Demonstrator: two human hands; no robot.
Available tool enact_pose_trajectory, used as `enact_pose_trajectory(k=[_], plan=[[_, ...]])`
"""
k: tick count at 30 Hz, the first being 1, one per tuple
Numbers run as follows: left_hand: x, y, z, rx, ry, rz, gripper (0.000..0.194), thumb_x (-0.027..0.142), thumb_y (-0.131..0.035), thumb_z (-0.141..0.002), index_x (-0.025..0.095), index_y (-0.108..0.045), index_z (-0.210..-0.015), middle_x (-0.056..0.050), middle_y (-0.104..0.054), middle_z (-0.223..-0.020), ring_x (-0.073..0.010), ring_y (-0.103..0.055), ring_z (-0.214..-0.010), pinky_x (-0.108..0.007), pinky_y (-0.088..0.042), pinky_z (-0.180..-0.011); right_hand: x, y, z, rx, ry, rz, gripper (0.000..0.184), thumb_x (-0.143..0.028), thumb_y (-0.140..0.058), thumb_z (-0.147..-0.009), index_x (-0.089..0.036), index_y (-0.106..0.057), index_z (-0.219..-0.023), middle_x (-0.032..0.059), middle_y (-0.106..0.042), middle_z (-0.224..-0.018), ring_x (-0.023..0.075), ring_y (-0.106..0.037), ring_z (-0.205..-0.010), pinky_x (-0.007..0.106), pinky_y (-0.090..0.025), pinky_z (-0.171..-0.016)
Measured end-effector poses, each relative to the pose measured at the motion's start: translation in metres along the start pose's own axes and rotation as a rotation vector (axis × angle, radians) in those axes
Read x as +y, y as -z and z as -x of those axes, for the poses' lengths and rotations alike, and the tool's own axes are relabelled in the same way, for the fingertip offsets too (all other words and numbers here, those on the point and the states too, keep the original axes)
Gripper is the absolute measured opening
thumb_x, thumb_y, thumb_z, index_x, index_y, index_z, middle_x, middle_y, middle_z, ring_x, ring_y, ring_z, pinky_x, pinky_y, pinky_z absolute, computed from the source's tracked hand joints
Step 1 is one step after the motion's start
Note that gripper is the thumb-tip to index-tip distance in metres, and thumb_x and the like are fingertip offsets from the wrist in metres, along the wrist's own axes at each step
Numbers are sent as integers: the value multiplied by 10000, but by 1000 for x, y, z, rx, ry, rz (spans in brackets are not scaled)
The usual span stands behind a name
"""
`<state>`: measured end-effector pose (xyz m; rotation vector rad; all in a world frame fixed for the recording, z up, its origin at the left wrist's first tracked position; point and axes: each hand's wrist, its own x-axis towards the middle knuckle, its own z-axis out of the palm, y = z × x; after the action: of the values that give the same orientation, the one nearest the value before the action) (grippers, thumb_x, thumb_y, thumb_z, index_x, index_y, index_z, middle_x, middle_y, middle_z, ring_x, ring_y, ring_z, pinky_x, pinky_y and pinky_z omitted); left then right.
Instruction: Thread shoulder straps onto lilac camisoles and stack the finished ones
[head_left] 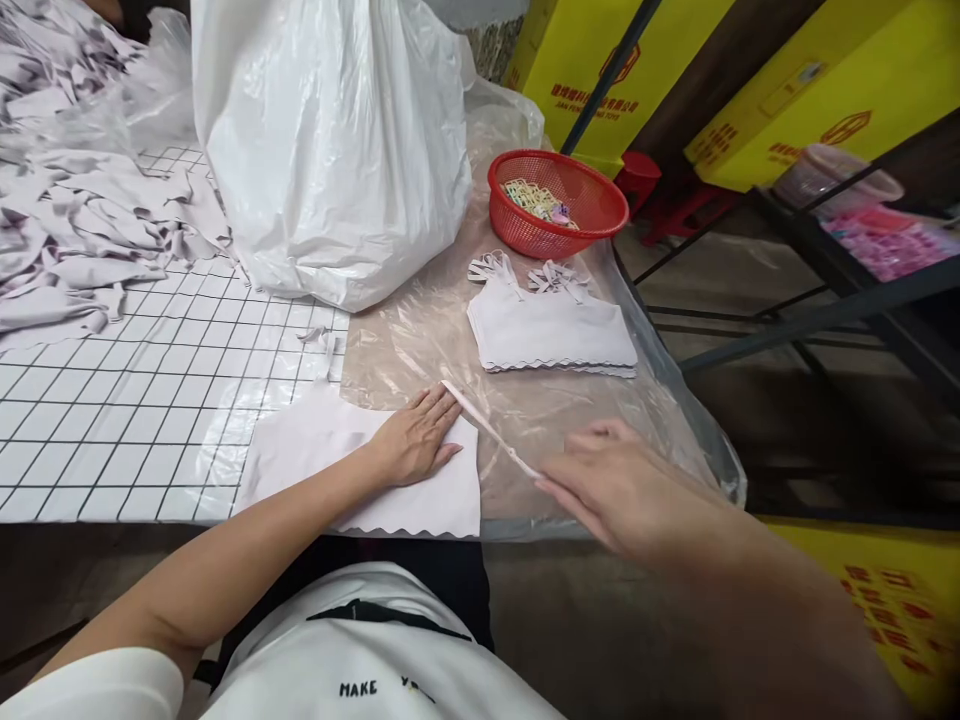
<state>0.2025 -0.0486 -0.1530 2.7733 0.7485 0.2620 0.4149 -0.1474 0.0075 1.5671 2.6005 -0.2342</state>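
A pale camisole top [435,505] with a wavy hem lies flat at the table's front edge. My left hand [416,440] rests on it, palm down with fingers stretched out, near the base of one strap. That thin shoulder strap [487,425], with a small slider on it, is pulled taut toward the right. Its far end is pinched in my right hand [600,475], which is blurred and raised over the table's right part. Behind them sits a stack of similar tops [551,325], their straps bunched at the upper side.
A large white plastic bag [330,150] stands behind my left hand. The red basket [559,240] at the back holds small pale pieces. Pale garments [90,240] are heaped on the left over a grid-patterned cover [150,400]. Yellow boxes [600,80] and a dark metal rack [825,310] stand right.
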Motion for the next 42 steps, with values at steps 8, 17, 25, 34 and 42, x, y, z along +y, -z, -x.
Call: enact_pose_trajectory(k=[8, 17, 25, 34, 42], plan=[[-1, 4, 1, 15, -14, 23, 622, 408, -400, -993, 107, -336, -1533, -152, -361, -1585, -311, -258, -1502, -475, -262, -1206, 0, -27, -10, -67, -298, -580, 308, -364, -453, -953, -186, -624, -769, 6, -601, -660, 142, -517, -594, 274, -360, -598], [-5, 0, 3, 65, -37, 70, 704, 303, -431, -919, 55, -241, -1550, -202, -367, -1570, -327, -298, -1484, -509, -267, -1195, -9, -104, -88, -6, -381, -1404, 456, -591, -729, -696, -158, -593, -725, -26, -555, -604, 92, -440, -532, 230, -318, -514], [-4, 3, 1, 60, -11, 118, 730, 380, -470, -936, 69, -234, -1553, -211, -363, -1569, -351, -285, -1486, -525, -264, -1190, -18, -87, -23, -238, -140, -1378, 431, -554, -677, -827, -126, -729, -851, -5, -592, -685, 109, -507, -635, 252, -408, -623], [-7, 2, 0, 48, -29, 116, 764, 457, -478, -937, 73, -240, -1553, -214, -359, -1570, -354, -266, -1492, -517, -264, -1193, -10, -67, -11, -23, 31, -1285, 373, -512, -638, -885, -161, -765, -893, 15, -501, -820, 121, -480, -754, 271, -415, -709], [-7, 2, 1, 73, -30, 116, 776, 435, -474, -933, 47, -220, -1555, -228, -352, -1569, -356, -288, -1483, -509, -284, -1186, 5, -93, -61, 218, -460, -1293, 431, -592, -655, -785, -163, -650, -816, -56, -450, -597, 101, -398, -555, 246, -330, -556]])
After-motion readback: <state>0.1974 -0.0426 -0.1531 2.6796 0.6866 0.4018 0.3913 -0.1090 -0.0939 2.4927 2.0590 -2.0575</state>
